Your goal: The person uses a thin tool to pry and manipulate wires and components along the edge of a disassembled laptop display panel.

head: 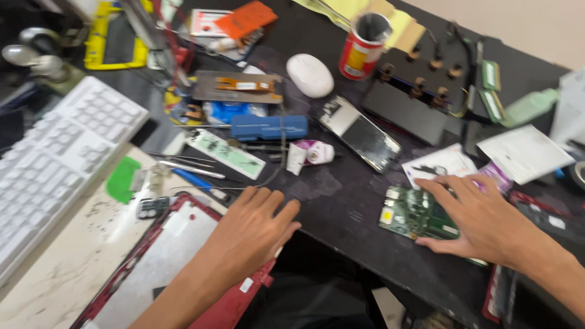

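Left hand: palm down, fingers spread and loosely curled, resting on the upper right corner of a flat red-framed laptop shell with a pale grey inner panel. It clamps nothing; whether the fingertips press the shell or the dark worktop just beyond cannot be told.

Beyond and to the left of this hand: a white keyboard, a green plastic pry pick, steel tweezers and a blue-handled tool. Farther beyond: a narrow pale green circuit strip, a blue oblong screwdriver case and a white oval case. Between the hands, farther out, lie a small white squeezed tube, a bare phone-like screen module and a red cylindrical can.

Right hand: fingers spread, laid flat over the right part of a green printed circuit board lying on the worktop. It covers the board without closing on it.

Progress, as a judgement: the shell lies open and the board sits apart from it, so disassembly looks well advanced; the board is not lifted and nothing is refitted.

Obstructions: white paper sheets just beyond the right hand, and loose tools crowding the space between shell and board.
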